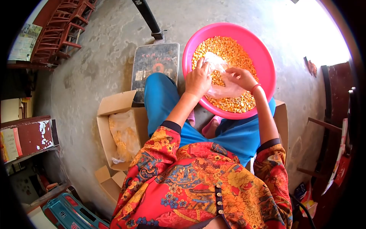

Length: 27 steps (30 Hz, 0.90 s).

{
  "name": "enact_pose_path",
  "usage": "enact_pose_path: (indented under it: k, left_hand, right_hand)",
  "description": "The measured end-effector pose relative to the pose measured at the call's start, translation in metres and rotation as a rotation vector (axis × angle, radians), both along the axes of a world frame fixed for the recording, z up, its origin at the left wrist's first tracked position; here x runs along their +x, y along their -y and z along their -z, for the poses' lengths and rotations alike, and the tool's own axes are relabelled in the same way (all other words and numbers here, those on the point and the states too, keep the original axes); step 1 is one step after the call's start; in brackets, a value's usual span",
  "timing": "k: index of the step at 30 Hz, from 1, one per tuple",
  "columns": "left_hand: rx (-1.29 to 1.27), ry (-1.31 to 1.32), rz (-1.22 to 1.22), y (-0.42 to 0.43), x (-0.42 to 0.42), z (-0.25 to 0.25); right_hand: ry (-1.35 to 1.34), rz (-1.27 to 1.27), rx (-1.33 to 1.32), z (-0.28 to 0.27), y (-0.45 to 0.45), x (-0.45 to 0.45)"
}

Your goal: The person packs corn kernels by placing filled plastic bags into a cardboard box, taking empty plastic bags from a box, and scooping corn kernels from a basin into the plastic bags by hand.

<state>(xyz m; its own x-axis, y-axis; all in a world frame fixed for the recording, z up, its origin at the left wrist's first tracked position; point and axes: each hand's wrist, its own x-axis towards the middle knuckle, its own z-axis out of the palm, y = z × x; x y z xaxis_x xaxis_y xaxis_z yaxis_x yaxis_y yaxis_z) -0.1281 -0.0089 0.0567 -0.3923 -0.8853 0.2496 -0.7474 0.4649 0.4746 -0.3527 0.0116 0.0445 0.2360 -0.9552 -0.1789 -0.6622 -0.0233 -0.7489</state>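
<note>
Standing at the far left is a dark red cabinet [32, 137] with peeled paint, and on it a calendar sheet [10, 143], whose small print I cannot read. Below it, a teal case [72, 212] is cut by the dark border. To the right, an open cardboard box [105, 131] contains a cloudy plastic bag [127, 133] with yellow-orange pieces inside; the bag's lower end is crumpled, and the person's sleeve overlaps the box's edge. Farther along, a platform scale [167, 57] rests on the floor [95, 68]. Its plate bears worn characters and a red round mark, too faded to be read; one knee hides its lower corner, and the top of its post is outside the view.

Next comes the pink basin [268, 70], holding many orange-yellow corn kernels [225, 44]. Over these kernels, inside the basin's rim, is a thin clear bag [228, 90]. The left hand [198, 80] grasps its left side with bent fingers, and the right hand [243, 78] pinches its upper right edge. Whether something is in this bag is hard to tell, because kernels show through the film. Under the basin's right side, another cardboard box [281, 124] is mostly hidden by the leg and sleeve.
</note>
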Motion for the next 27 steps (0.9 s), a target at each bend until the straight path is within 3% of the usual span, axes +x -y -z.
enact_pose_path:
  k: [1,3,5,7,8,9,11,13,17,22,25,27]
  left_hand:
    - [-0.001,0.000,0.000,0.000,0.000,-0.001]
    - [0.006,-0.028,0.003,-0.001,0.000,-0.002]
    - [0.021,-0.028,0.006,-0.001,0.000,-0.001]
    - [0.030,-0.026,0.006,0.000,0.000,-0.001]
    - [0.030,-0.020,0.009,-0.001,0.000,-0.001]
    - [0.028,-0.013,0.010,0.000,0.000,-0.001]
    - [0.024,-0.017,0.008,0.000,0.000,0.000]
    - [0.024,-0.022,0.012,0.000,0.000,0.001]
    - [0.026,-0.033,0.013,-0.001,0.000,-0.002]
    - [0.031,-0.063,0.007,-0.001,0.000,-0.002]
    - [0.042,-0.046,0.008,-0.001,0.000,-0.002]
    - [0.023,-0.071,0.006,-0.001,0.000,-0.001]
  right_hand:
    - [0.238,0.103,-0.089,0.000,-0.001,-0.004]
    - [0.612,0.464,0.016,-0.008,0.000,-0.021]
    - [0.654,0.713,-0.077,0.011,0.007,-0.045]
    - [0.524,0.733,-0.076,0.053,0.014,-0.072]
    - [0.216,0.691,-0.157,0.067,0.016,-0.075]
    - [-0.090,0.638,-0.235,0.071,0.018,-0.074]
    - [-0.250,0.513,-0.296,0.085,0.016,-0.064]
    - [-0.523,0.348,-0.274,0.058,0.008,-0.037]
    - [-0.347,0.268,-0.130,0.057,0.006,-0.035]
    - [-0.327,0.309,-0.074,0.036,-0.001,-0.025]
    - [0.247,0.642,-0.210,0.050,0.008,-0.031]
    - [0.697,0.860,0.278,0.025,0.005,-0.046]
